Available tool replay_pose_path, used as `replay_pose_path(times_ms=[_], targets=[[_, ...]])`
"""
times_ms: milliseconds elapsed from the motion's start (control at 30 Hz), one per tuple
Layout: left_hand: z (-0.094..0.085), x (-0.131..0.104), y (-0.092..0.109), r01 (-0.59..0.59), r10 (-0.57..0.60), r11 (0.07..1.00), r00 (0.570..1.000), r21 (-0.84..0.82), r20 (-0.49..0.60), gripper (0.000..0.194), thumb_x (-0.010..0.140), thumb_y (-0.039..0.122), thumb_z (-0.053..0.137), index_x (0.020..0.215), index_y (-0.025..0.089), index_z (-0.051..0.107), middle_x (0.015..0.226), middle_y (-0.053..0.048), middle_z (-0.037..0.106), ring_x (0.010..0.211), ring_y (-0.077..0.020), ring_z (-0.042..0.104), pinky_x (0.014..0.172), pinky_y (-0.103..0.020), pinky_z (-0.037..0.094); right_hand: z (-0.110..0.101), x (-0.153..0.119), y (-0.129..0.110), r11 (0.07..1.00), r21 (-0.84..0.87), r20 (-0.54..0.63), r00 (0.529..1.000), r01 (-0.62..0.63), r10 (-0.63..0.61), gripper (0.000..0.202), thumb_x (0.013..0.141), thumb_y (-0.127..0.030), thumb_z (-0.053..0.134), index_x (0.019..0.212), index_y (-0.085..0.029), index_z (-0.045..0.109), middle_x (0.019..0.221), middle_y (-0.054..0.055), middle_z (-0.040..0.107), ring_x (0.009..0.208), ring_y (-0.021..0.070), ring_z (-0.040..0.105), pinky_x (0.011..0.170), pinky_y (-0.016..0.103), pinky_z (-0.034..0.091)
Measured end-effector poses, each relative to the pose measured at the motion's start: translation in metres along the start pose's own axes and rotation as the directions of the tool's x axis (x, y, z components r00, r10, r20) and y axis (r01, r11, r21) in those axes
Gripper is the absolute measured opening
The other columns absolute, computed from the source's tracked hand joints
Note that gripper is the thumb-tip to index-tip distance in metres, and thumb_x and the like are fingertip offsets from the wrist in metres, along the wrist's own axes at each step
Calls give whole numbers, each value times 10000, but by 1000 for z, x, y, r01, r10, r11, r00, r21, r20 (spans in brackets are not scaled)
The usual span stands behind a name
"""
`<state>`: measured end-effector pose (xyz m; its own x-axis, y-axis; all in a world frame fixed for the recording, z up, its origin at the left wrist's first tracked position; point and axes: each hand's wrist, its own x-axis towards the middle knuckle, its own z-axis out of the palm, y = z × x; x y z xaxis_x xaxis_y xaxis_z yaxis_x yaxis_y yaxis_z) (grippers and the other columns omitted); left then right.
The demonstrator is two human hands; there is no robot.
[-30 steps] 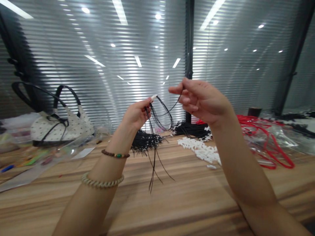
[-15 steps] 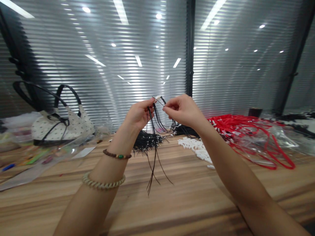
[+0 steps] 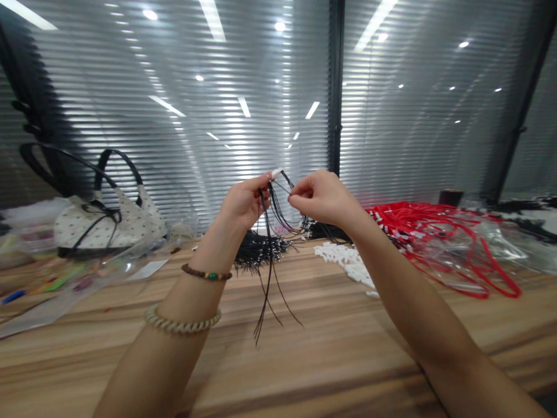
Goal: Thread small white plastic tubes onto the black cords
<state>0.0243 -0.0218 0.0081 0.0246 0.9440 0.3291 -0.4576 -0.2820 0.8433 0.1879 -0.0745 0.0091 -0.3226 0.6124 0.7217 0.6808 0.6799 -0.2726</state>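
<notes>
Raised above the table, my left hand (image 3: pixel 243 202) is closed around several thin black cords (image 3: pixel 268 244), whose loose ends hang down toward the tabletop. A small white piece (image 3: pixel 277 173) sticks out at its fingertips, and dark strands run from it to the right. My right hand (image 3: pixel 319 194) pinches one thin black cord (image 3: pixel 282 186) that stretches across to the white piece. Behind the hands lies a pile of black cords (image 3: pixel 261 249) with small shiny ends. Small white pieces (image 3: pixel 343 261) are heaped beside my right forearm.
Red straps (image 3: pixel 430 223) and clear plastic bags (image 3: pixel 500 244) lie at the right. A dotted white handbag (image 3: pixel 108 226) with black handles stands at the left, near plastic sheets and a blue pen (image 3: pixel 14 296). Blinds (image 3: pixel 243 69) cover the glass behind the wooden table (image 3: pixel 304 366).
The thin cord between my hands now runs straight from the white piece to my right fingers; its free end no longer shows beyond the piece. The hanging cords swung slightly left.
</notes>
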Motion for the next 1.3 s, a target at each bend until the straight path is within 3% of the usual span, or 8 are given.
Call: replay_pose_path(times_ms=[733, 967, 1067, 1200, 1300], targets=[[1, 0, 0, 3, -3, 1000, 1000, 19, -19, 178, 778, 111, 718, 612, 129, 655, 473, 31, 521, 394, -47, 466, 385, -161, 373, 2, 0, 1, 1000, -1, 27, 999, -20, 20, 156, 689, -199, 525, 589, -151, 635, 498, -13, 463, 533, 109, 437, 548, 274, 293], [0, 2, -3, 12, -12, 1000, 1000, 14, -12, 164, 779, 106, 719, 625, 130, 669, 473, 22, 555, 409, -57, 488, 398, -166, 394, 4, 3, 4, 999, -36, 48, 999, -21, 23, 253, 781, -195, 532, 530, -162, 544, 496, -17, 424, 536, 107, 387, 546, 279, 247], [0, 1, -2, 18, -18, 1000, 1000, -9, -10, 178, 812, 98, 691, 636, 107, 671, 491, 28, 550, 400, -39, 491, 397, -152, 392, 6, 6, 5, 996, -81, 23, 999, -46, 48, 377, 890, -279, 503, 533, -163, 531, 493, -25, 374, 528, 107, 349, 552, 281, 230], [1, 1, -1, 10, -11, 999, 1000, -31, -8, 174, 800, 78, 699, 633, 111, 659, 508, 33, 553, 407, -37, 504, 405, -153, 402, 9, 8, 8, 1000, 11, 9, 1000, -18, 18, 565, 986, -527, 368, 695, -137, 655, 545, 0, 470, 570, 132, 452, 584, 272, 279], [1, 1, -2, 13, -13, 1000, 1000, -25, 1, 164, 787, 89, 719, 635, 113, 663, 496, 34, 545, 407, -42, 505, 409, -156, 405, 9, 7, 9, 995, 92, -29, 999, 33, -31, 604, 1019, -513, 277, 786, -137, 689, 649, 29, 570, 679, 148, 540, 662, 260, 336]])
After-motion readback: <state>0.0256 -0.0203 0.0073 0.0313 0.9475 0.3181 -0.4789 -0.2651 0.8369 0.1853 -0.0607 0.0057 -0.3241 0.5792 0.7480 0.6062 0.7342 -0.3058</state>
